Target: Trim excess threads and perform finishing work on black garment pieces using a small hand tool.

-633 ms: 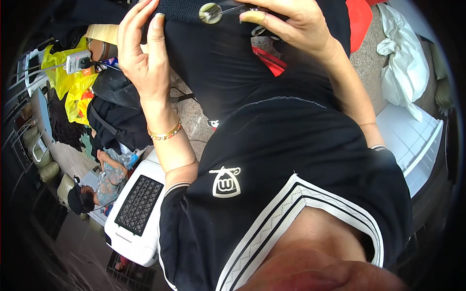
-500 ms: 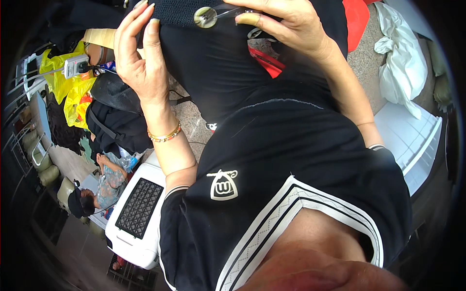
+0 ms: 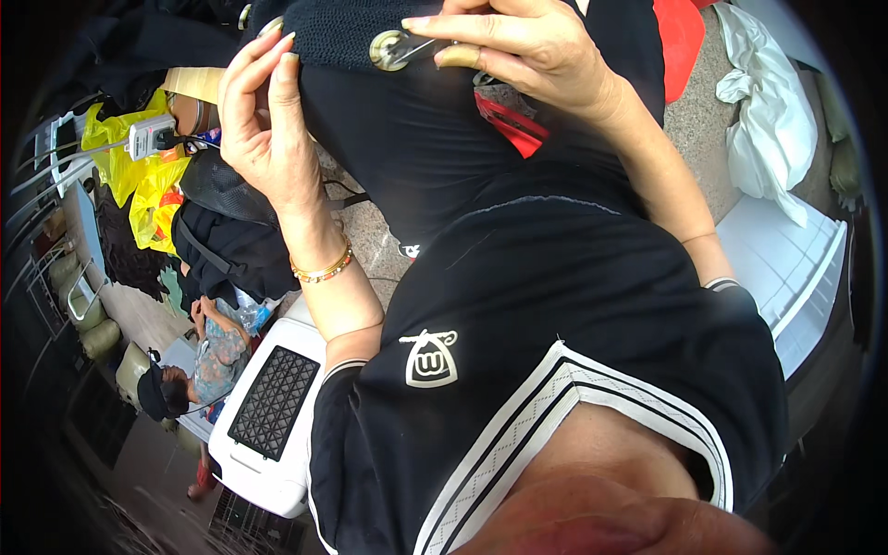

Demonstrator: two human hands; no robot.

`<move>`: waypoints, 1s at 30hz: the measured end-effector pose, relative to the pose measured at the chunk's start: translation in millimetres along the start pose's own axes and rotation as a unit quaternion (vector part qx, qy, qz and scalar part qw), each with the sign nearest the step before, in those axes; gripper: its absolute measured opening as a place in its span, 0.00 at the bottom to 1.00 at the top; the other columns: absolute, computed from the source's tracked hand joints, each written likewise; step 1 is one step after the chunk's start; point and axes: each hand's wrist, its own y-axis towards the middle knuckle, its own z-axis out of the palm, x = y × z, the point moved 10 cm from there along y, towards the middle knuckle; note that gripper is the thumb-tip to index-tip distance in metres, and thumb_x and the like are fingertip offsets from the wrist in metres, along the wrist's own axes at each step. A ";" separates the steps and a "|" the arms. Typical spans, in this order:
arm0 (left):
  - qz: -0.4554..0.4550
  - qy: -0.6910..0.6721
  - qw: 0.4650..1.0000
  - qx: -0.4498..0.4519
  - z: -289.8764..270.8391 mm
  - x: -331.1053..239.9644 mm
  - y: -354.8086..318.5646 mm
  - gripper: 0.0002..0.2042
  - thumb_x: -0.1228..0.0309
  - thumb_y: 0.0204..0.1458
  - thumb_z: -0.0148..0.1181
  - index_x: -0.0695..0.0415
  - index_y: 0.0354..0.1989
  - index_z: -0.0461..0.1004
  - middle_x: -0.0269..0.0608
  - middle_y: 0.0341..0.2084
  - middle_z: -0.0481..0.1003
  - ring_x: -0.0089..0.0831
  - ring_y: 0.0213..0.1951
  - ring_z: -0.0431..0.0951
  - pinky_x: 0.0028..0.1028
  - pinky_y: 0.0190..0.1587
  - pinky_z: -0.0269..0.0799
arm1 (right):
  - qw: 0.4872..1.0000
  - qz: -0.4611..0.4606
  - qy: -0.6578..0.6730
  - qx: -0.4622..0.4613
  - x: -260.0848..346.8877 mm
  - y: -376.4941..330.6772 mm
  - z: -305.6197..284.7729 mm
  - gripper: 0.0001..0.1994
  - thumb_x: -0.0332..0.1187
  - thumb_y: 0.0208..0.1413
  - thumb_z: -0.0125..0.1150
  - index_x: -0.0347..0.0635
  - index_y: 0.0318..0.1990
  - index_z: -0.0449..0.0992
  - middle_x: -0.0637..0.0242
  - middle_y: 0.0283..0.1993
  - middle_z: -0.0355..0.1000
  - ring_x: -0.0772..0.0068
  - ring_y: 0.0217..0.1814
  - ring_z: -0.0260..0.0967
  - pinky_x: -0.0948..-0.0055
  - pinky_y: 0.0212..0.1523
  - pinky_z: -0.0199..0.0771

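Across my lap at the top lies a dark knit garment [image 3: 338, 32] with a pale round button [image 3: 388, 50] on it. My left hand [image 3: 273, 139] pinches the garment's edge left of this button, fingertips together; a beaded bracelet circles that wrist. My right hand [image 3: 532, 46] is closed on what look like small metal thread snips [image 3: 418, 50], their pointed tips over the button. The fingers hide most of the tool. A tan wrap covers one fingertip of this hand.
A red object [image 3: 513, 129] lies below my right hand. At right are a red plastic piece [image 3: 680, 51], white bag [image 3: 768, 120] and white crate [image 3: 786, 268]. At left are yellow bags [image 3: 153, 199], a power strip [image 3: 148, 137], black bag [image 3: 227, 245], white box [image 3: 268, 407] and a seated person [image 3: 217, 351].
My right hand has shifted slightly left and down, bringing its fingers closer to the button. The left hand still pinches the garment's edge. The view has shifted slightly.
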 end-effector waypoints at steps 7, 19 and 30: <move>0.006 0.015 1.000 0.000 0.4 -1.1 -1.3 0.07 0.76 0.57 0.60 0.63 0.41 0.79 0.45 0.43 0.79 0.31 0.48 0.77 0.28 0.56 0.69 | 0.999 -0.003 0.037 -0.028 -4.4 -0.8 5.5 0.18 0.27 0.45 0.71 0.39 0.47 0.80 0.62 0.36 0.72 0.66 0.36 0.71 0.73 0.36 0.72; 0.074 0.187 0.977 -0.070 -38.1 -2.6 -4.1 0.02 0.79 0.54 0.61 0.63 0.34 0.78 0.40 0.33 0.77 0.29 0.37 0.76 0.26 0.43 0.72 | 0.982 0.047 0.176 -0.059 -17.6 12.6 -1.4 0.14 0.20 0.47 0.68 0.34 0.44 0.81 0.64 0.33 0.74 0.73 0.32 0.71 0.77 0.34 0.69; -0.015 0.183 0.983 -0.030 -35.9 36.8 -13.6 0.04 0.77 0.54 0.61 0.62 0.37 0.78 0.41 0.34 0.77 0.32 0.39 0.76 0.27 0.44 0.71 | 0.992 0.023 0.128 -0.004 -4.1 32.2 19.5 0.17 0.21 0.48 0.68 0.34 0.48 0.79 0.63 0.35 0.74 0.70 0.36 0.71 0.75 0.37 0.70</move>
